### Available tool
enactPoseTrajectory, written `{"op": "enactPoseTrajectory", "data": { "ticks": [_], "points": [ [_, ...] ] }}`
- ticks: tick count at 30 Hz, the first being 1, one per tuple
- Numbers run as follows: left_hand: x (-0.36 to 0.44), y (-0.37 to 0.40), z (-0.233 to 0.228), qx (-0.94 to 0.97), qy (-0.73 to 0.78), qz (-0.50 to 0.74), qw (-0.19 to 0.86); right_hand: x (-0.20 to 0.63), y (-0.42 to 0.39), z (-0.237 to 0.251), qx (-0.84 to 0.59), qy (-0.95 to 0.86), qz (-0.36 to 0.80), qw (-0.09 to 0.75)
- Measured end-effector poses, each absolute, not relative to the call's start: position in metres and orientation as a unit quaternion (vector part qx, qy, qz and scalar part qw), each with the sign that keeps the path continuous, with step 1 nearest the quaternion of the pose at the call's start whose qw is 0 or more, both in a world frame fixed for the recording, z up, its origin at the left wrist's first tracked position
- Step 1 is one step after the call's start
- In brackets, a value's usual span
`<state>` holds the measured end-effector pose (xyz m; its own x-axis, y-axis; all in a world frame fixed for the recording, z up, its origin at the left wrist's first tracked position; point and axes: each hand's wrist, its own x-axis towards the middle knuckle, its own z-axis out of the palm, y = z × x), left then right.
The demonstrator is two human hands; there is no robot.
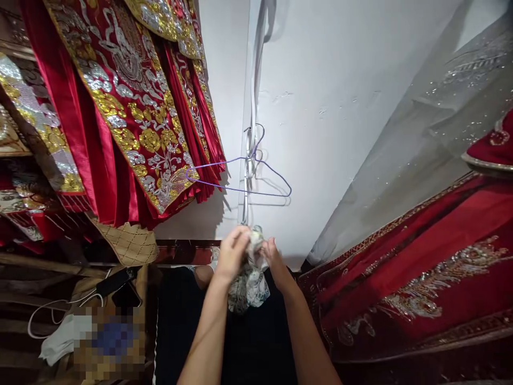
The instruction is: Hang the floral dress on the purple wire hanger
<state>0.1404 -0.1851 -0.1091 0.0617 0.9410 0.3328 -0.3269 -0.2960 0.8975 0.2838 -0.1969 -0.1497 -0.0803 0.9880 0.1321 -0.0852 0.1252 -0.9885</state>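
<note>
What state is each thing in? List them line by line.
Patterned cloth: bunched up
Left hand: closed on the cloth
Right hand: touching the cloth, grip unclear
Purple hanger: hung up, no garment on it
Embroidered red garment at left: hanging
Red garment at right: spread out
Phone: screen dark

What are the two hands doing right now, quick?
Left hand: closed, holding the crumpled patterned cloth.
Right hand: against the same cloth; whether its grip is closed cannot be told.
</note>
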Motion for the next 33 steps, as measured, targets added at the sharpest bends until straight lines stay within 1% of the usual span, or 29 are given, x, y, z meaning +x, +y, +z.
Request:
{"op": "enactPoseTrajectory", "data": {
  "ticks": [2, 4, 5, 7, 9, 10, 11, 12, 14, 15, 16, 17, 20, 21, 24, 26, 29, 31, 33],
  "points": [
    [0.149, -0.197, -0.099, 0.626, 0.325, 0.565, 0.428, 0.273, -0.202, -0.143, -0.367, -0.521, 0.564, 0.525],
    [0.147, -0.197, -0.092, 0.674, 0.333, 0.552, 0.361, 0.27, -0.204, -0.132, -0.337, -0.544, 0.583, 0.501],
    [0.141, -0.193, -0.089, 0.686, 0.33, 0.547, 0.348, 0.272, -0.203, -0.123, -0.334, -0.568, 0.581, 0.478],
    [0.127, -0.18, -0.084, 0.713, 0.314, 0.505, 0.371, 0.281, -0.195, -0.1, -0.338, -0.627, 0.561, 0.421],
    [0.109, -0.165, -0.084, 0.744, 0.304, 0.412, 0.429, 0.293, -0.178, -0.07, -0.345, -0.693, 0.499, 0.389],
    [0.1, -0.159, -0.086, 0.757, 0.309, 0.358, 0.451, 0.3, -0.167, -0.054, -0.341, -0.726, 0.449, 0.393],
    [0.091, -0.153, -0.088, 0.768, 0.319, 0.315, 0.458, 0.305, -0.155, -0.04, -0.34, -0.748, 0.39, 0.416],
    [0.082, -0.15, -0.091, 0.775, 0.336, 0.29, 0.449, 0.311, -0.141, -0.028, -0.343, -0.749, 0.327, 0.462],
    [0.062, -0.145, -0.097, 0.783, 0.381, 0.291, 0.395, 0.319, -0.11, -0.015, -0.365, -0.698, 0.223, 0.575],
    [0.052, -0.144, -0.1, 0.78, 0.405, 0.306, 0.367, 0.321, -0.096, -0.016, -0.38, -0.661, 0.193, 0.618],
    [0.043, -0.143, -0.103, 0.771, 0.428, 0.321, 0.346, 0.323, -0.082, -0.02, -0.4, -0.637, 0.194, 0.63],
    [0.033, -0.142, -0.105, 0.757, 0.451, 0.332, 0.338, 0.324, -0.07, -0.028, -0.422, -0.627, 0.214, 0.618],
    [0.009, -0.139, -0.11, 0.691, 0.514, 0.372, 0.347, 0.326, -0.048, -0.061, -0.478, -0.636, 0.288, 0.533],
    [0.004, -0.138, -0.11, 0.668, 0.529, 0.389, 0.35, 0.329, -0.045, -0.07, -0.483, -0.641, 0.299, 0.516],
    [-0.005, -0.131, -0.099, 0.65, 0.539, 0.425, 0.326, 0.346, -0.044, -0.085, -0.467, -0.662, 0.281, 0.513],
    [-0.005, -0.126, -0.082, 0.694, 0.515, 0.421, 0.275, 0.364, -0.049, -0.084, -0.471, -0.675, 0.249, 0.51],
    [0.002, -0.115, -0.044, 0.786, 0.454, 0.387, 0.162, 0.388, -0.062, -0.074, -0.488, -0.666, 0.222, 0.518],
    [0.012, -0.106, -0.019, 0.816, 0.425, 0.381, 0.089, 0.395, -0.074, -0.067, -0.49, -0.648, 0.234, 0.534],
    [0.023, -0.096, 0.001, 0.818, 0.409, 0.402, 0.033, 0.394, -0.086, -0.062, -0.484, -0.638, 0.259, 0.54]
  ]
}}
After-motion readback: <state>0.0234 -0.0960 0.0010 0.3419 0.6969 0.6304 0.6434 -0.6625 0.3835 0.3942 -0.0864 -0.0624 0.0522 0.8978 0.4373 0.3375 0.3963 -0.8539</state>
